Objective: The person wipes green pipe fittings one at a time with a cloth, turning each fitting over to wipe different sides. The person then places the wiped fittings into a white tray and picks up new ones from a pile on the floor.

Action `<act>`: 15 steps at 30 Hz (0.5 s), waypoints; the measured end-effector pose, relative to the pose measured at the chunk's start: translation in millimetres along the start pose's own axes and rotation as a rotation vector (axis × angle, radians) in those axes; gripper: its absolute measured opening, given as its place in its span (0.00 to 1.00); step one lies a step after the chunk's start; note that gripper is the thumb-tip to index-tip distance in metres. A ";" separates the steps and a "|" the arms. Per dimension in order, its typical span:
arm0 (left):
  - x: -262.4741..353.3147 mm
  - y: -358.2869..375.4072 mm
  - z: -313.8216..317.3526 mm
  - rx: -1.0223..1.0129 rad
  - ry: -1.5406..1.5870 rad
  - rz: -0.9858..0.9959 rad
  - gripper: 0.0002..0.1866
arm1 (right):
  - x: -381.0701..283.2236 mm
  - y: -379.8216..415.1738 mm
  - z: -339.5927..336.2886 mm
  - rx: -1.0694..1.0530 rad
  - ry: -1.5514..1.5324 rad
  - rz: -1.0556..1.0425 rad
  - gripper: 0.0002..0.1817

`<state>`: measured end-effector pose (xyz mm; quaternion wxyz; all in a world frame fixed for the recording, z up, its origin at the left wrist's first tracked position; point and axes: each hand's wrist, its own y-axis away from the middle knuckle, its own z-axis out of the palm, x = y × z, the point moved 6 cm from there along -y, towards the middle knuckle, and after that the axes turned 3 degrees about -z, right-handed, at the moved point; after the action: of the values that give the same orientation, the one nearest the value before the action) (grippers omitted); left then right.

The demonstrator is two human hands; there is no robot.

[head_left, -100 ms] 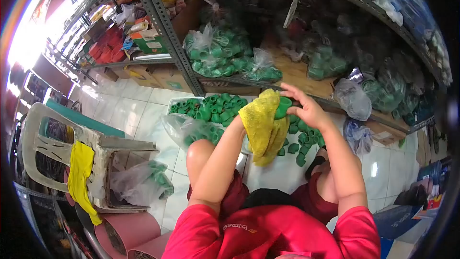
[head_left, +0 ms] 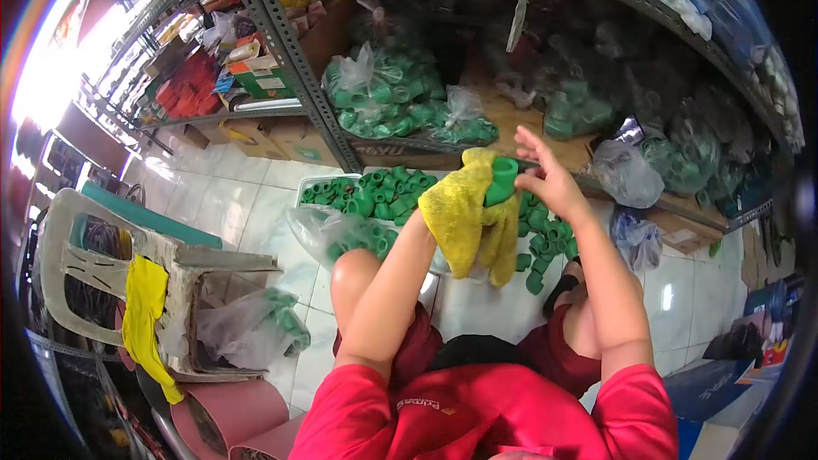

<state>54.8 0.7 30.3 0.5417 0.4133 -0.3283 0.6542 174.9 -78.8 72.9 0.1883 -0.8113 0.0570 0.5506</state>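
A yellow cloth [head_left: 456, 215] drapes over my left hand [head_left: 423, 226], hiding its fingers. Held up through the cloth is a green plastic pipe fitting [head_left: 503, 177], its round open end facing up. My right hand [head_left: 550, 177] is just right of the fitting, fingers spread and raised, thumb near the fitting's side. Below my hands, loose green pipe fittings [head_left: 545, 243] lie on the floor. More fill a white tray [head_left: 300, 196] in front of me, and a clear plastic bag [head_left: 319, 230] with green fittings rests against it.
A metal shelf [head_left: 298, 60] ahead holds bags of green fittings [head_left: 388, 98] and cardboard boxes. To my left stands a worn plastic chair [head_left: 77, 268] with another yellow cloth [head_left: 145, 315] over it. A plastic bag [head_left: 247, 328] lies beside the chair; a blue box [head_left: 703, 388] is at right.
My right hand's fingers have lifted and spread away from the fitting. The fitting has turned so its opening shows more, and the hanging cloth has shifted.
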 end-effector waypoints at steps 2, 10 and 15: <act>15.9 -3.0 5.5 0.176 -0.386 0.258 0.22 | 30.8 -4.2 -12.1 0.101 0.038 0.120 0.29; -11.0 -27.4 -3.5 0.040 0.806 0.113 0.09 | 228.7 43.1 31.1 0.298 -0.612 0.980 0.38; -7.8 -31.0 -21.0 0.220 -0.490 0.428 0.08 | 178.7 61.4 102.8 0.028 -1.037 0.891 0.21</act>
<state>81.9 21.8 13.4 0.2491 0.5357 -0.4555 0.6659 136.0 -77.0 -138.7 -0.0429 -0.3392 0.2951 0.8922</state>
